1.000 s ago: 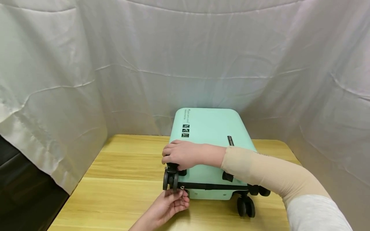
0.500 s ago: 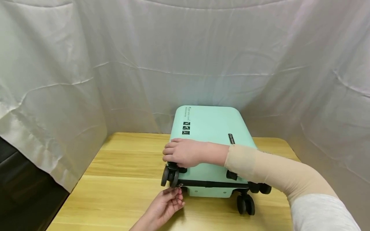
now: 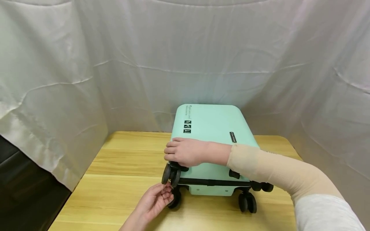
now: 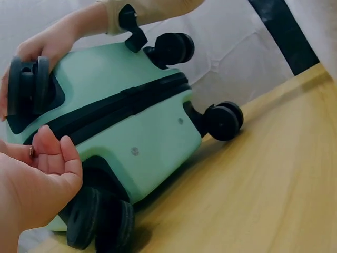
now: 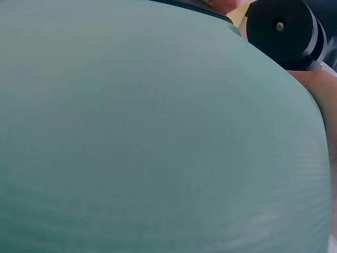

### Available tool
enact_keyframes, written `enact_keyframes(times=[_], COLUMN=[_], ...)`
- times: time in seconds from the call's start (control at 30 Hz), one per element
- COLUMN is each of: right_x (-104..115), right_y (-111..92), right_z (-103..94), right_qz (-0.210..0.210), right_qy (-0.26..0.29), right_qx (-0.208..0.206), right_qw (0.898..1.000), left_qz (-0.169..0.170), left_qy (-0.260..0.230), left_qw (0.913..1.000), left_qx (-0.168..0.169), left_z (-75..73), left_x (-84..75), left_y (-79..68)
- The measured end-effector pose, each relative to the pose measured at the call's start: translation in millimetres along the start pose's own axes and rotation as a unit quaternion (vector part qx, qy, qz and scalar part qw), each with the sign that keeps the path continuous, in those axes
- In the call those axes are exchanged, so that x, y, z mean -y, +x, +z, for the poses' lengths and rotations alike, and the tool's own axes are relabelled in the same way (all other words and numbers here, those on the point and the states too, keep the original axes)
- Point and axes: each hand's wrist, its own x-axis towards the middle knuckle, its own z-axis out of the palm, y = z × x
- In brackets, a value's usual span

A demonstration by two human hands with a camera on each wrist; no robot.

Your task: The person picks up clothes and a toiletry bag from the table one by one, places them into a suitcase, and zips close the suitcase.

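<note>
A mint-green suitcase (image 3: 214, 118) lies flat on the wooden table, its wheeled end toward me. At its near left corner my left hand (image 3: 153, 200) pinches a small metal zipper pull (image 4: 31, 151) between thumb and finger, the other fingers loosely curled. A black zipper band (image 3: 214, 182) runs across the near end. My right hand (image 3: 186, 151) grips the upper left corner, fingers bent over the edge, just above a black wheel (image 3: 171, 175). The right wrist view is mostly filled by the green shell (image 5: 158, 132), with part of a wheel at its upper right.
More black wheels (image 3: 247, 202) stick out at the near right corner. A lower wheel (image 4: 100, 219) sits right beside my left hand. Pale grey curtains (image 3: 202, 64) hang behind and along both sides of the table (image 3: 121, 160).
My left hand has moved left along the suitcase's near end to the corner, past the lower left wheel, which now shows. My right hand keeps its grip on the corner.
</note>
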Motion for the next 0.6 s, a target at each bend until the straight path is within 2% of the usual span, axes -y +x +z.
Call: enact_keyframes(times=[0.3, 0.47, 0.6], right_x=[4, 4, 5], right_y=[-1, -1, 0], right_z=[2.5, 3.0, 2.2], right_qz=[-0.003, -0.003, -0.004], right_qy=[0.002, 0.005, 0.008], right_qx=[-0.033, -0.042, -0.043], right_qw=[0.999, 0.999, 0.999], left_qz=[-0.027, -0.048, -0.059], left_qy=[-0.050, -0.069, -0.071], left_qw=[0.9980, 0.9964, 0.9957], left_qx=[0.026, 0.007, 0.008], left_z=[-7.1, -9.7, -12.9], left_x=[-13.3, -23.5, -29.8], left_y=[1.8, 4.5, 6.3])
